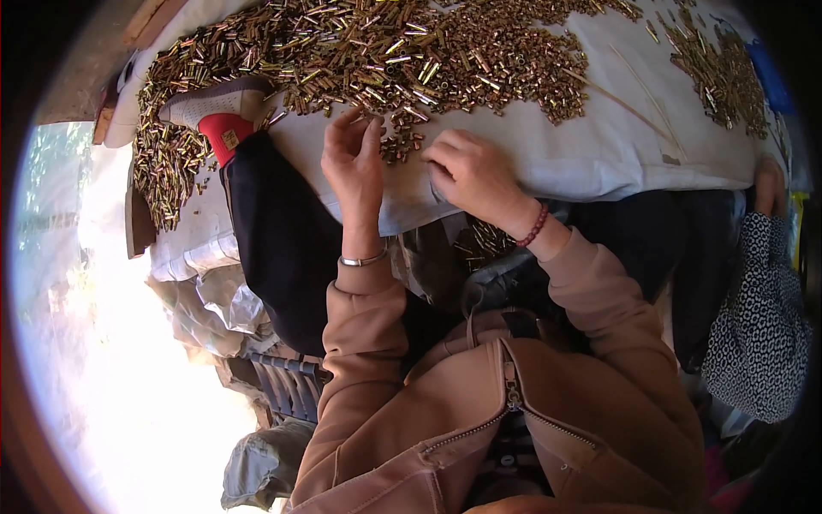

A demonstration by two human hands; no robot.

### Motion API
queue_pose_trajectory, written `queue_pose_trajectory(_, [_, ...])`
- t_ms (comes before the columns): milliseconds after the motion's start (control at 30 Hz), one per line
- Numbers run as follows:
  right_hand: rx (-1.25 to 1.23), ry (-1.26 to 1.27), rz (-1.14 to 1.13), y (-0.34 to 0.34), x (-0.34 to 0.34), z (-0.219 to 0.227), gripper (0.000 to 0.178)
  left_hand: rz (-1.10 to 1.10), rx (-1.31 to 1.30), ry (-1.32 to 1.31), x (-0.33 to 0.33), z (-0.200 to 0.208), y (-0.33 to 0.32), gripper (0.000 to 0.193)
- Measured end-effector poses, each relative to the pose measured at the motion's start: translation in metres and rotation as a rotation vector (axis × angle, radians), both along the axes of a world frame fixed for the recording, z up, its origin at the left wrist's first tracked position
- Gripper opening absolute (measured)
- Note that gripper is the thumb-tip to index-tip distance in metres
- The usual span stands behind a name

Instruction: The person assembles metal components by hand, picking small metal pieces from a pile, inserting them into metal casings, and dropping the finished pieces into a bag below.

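Small brass-coloured metal tubes (445, 64) lie in a wide heap across a pale cloth (591, 163). My left hand (355, 167) is held over the cloth's near edge, thumb and fingers curled toward each other beside a small cluster of short metal pieces (398, 141). Whatever lies between those fingertips is too small to make out. On the other side of the cluster, my right hand (471, 171) is closed, palm down, with its fingers bent inward. The fingers hide anything it may hold. The two hands are apart.
A leg in black trousers ends in a red sock and grey shoe (214, 103) resting against the heap. Thin sticks (629, 107) lie right of it. Another person's hand (769, 184), patterned sleeve below, is at far right. More tubes (484, 242) sit below the cloth edge.
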State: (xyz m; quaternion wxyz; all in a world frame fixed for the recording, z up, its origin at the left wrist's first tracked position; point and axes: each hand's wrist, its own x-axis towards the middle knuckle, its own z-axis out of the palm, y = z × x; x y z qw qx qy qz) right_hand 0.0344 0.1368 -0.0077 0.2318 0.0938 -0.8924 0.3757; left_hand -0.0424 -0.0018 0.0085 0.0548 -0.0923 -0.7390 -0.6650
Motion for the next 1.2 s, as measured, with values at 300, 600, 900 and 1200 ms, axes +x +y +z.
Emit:
queue_pose_trajectory(300, [-1.014,-0.348,0.092,0.033,-0.003,0.027,0.014,-0.348,0.239,-0.434,0.035,0.013,0.001,0.022])
queue_pose_trajectory(600, [-1.085,-0.403,0.241,0.031,0.003,0.039,0.018,-0.485,0.287,-0.491,0.042,0.012,0.004,0.022])
queue_pose_trajectory(900, [-1.208,-0.493,0.221,0.034,0.003,0.037,0.019,-0.537,0.398,-0.555,0.039,0.01,0.0,0.023])
queue_pose_trajectory(1200, [-1.069,-0.413,0.253,0.033,0.003,0.039,0.017,-0.548,0.429,-0.583,0.04,0.011,-0.001,0.021])
